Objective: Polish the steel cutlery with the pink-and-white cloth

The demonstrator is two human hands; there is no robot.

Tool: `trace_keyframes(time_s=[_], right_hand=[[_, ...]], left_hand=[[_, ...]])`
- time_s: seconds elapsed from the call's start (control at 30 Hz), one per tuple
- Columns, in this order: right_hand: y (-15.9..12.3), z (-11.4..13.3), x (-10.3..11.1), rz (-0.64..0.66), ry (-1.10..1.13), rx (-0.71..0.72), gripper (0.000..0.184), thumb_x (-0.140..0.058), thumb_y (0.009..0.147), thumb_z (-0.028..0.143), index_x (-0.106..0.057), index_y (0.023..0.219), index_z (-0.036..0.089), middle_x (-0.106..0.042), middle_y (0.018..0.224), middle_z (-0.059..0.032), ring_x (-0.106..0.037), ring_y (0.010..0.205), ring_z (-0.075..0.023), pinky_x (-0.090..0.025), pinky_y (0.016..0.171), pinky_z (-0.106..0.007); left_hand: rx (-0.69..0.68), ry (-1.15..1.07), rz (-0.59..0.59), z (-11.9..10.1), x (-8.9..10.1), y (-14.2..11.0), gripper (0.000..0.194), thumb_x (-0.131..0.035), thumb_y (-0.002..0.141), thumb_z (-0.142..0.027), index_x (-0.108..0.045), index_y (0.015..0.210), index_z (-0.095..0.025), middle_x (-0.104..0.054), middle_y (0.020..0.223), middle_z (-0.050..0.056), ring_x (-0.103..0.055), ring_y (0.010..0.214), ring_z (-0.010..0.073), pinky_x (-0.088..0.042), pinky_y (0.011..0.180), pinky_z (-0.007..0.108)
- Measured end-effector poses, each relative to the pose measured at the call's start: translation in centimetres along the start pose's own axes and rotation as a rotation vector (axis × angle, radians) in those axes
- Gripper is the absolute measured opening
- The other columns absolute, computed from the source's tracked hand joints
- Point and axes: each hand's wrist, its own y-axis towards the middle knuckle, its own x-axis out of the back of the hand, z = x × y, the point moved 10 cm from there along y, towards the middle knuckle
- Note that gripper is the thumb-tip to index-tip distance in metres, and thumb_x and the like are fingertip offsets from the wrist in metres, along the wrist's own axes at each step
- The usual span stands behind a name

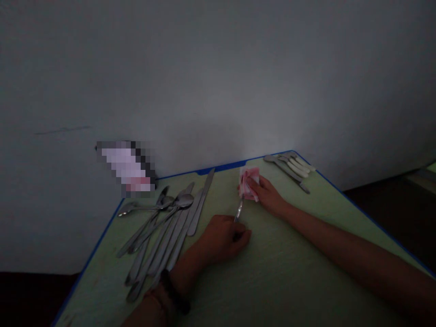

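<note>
My left hand (226,236) is closed around the handle of a metal utensil (239,210), whose far end is hidden in a cloth. That pink and white cloth (250,181) is pinched in my right hand (269,194) and wraps the utensil's head, so I cannot tell if it is a spoon or a fork. To the left of my left hand lies a loose pile of metal spoons (185,200) and table knives (201,202). At the far right corner are a separate metal spoon (286,170) and several white-handled utensils (298,165).
The light green table (272,281) has a blue edge and stands against a grey wall (218,91). A blurred-out, phone-like object (126,168) leans on the wall at the table's back left corner. The room is dim.
</note>
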Motion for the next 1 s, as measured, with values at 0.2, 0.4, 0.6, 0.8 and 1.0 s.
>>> trace_keyframes(time_s=[0.2,0.4,0.6,0.8,1.0], right_hand=[[-0.2,0.0,-0.2,0.010,0.023,-0.023,0.036,-0.058,0.078,0.050,-0.062,0.095,0.018,-0.069,0.087,-0.0042,-0.064,0.075,-0.0168,-0.050,0.075,-0.032],[0.2,-1.0,0.0,-0.015,0.297,-0.123,0.029,-0.066,0.074,0.042,-0.064,0.089,0.016,-0.069,0.081,-0.0037,-0.064,0.071,-0.0155,-0.050,0.074,-0.031],[1.0,-1.5,1.3,-0.122,0.543,-0.122,0.022,-0.059,0.081,0.038,-0.063,0.087,0.018,-0.068,0.075,-0.0027,-0.063,0.072,-0.0153,-0.051,0.070,-0.029],[0.9,-2.0,1.4,-0.140,0.509,-0.160,0.026,-0.057,0.082,0.042,-0.061,0.083,0.017,-0.066,0.070,-0.0038,-0.062,0.068,-0.0166,-0.051,0.061,-0.030],[0.7,-1.4,1.5,-0.133,0.424,-0.092,0.028,-0.065,0.075,0.045,-0.061,0.085,0.019,-0.065,0.072,-0.0023,-0.060,0.065,-0.0138,-0.048,0.060,-0.026]], left_hand=[[0.024,-0.018,-0.011,0.4,-0.2,0.0,0.038,-0.040,0.090,-0.032,-0.050,0.057,-0.016,-0.046,0.052,-0.003,-0.044,0.050,0.0094,-0.027,0.053,0.023],[0.057,-0.159,-0.058,0.7,0.3,-0.2,0.023,-0.043,0.090,-0.035,-0.052,0.077,-0.018,-0.052,0.060,-0.003,-0.049,0.054,0.0113,-0.031,0.055,0.023],[0.119,-0.437,-0.231,1.7,1.9,-0.5,0.028,-0.032,0.095,-0.029,-0.029,0.122,-0.020,-0.057,0.080,-0.001,-0.055,0.067,0.0129,-0.039,0.063,0.025],[0.214,-0.550,-0.458,4.3,2.7,-1.1,0.025,-0.027,0.097,-0.029,-0.030,0.119,-0.019,-0.056,0.082,0.001,-0.054,0.069,0.0125,-0.041,0.065,0.025],[0.104,-0.313,-0.184,1.5,1.8,-0.5,0.024,-0.037,0.094,-0.034,-0.047,0.112,-0.021,-0.061,0.081,0.001,-0.058,0.071,0.0152,-0.041,0.064,0.026]])
